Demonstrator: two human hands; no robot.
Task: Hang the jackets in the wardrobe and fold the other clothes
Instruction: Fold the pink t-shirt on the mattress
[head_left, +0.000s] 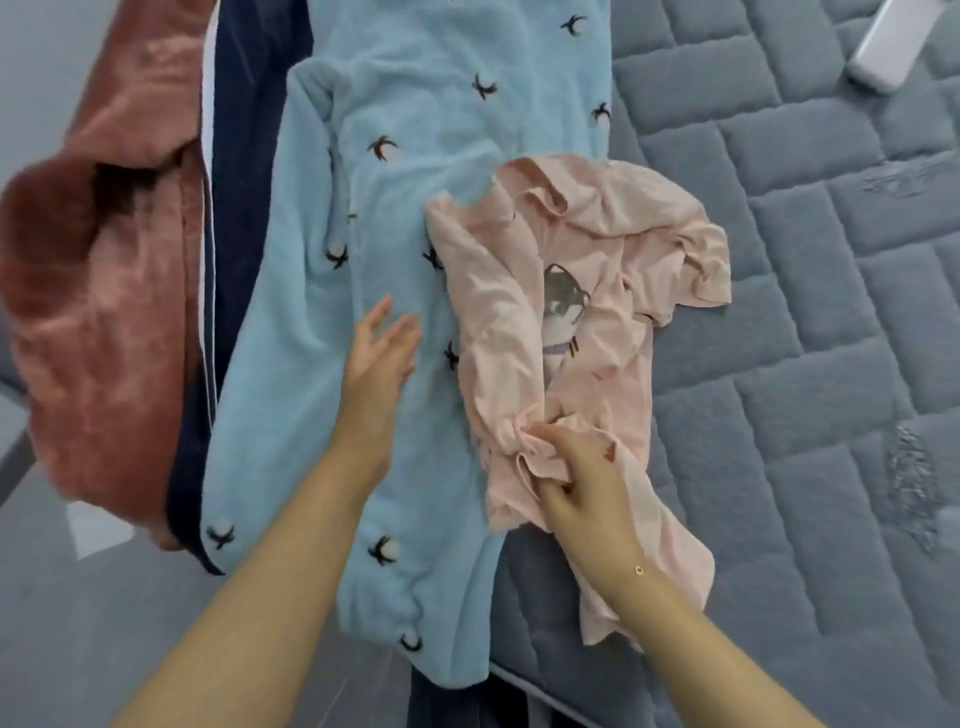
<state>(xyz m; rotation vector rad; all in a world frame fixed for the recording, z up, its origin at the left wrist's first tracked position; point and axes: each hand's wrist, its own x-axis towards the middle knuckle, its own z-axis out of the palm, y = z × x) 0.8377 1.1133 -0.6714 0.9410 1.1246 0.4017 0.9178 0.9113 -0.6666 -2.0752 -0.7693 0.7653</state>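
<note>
My right hand (576, 467), lower centre of frame, grips bunched hem of pink shirt (587, 291); shirt lies crumpled at centre, half on blue fleece garment (395, 218), half on grey quilted mattress (810, 291). My left hand (379, 353) flat, fingers straight, over blue fleece. Rust-pink fluffy jacket (98, 291) and navy garment (234, 171) at left edge. White object (893, 47) upper right. Grey floor (67, 623) lower left.
</note>
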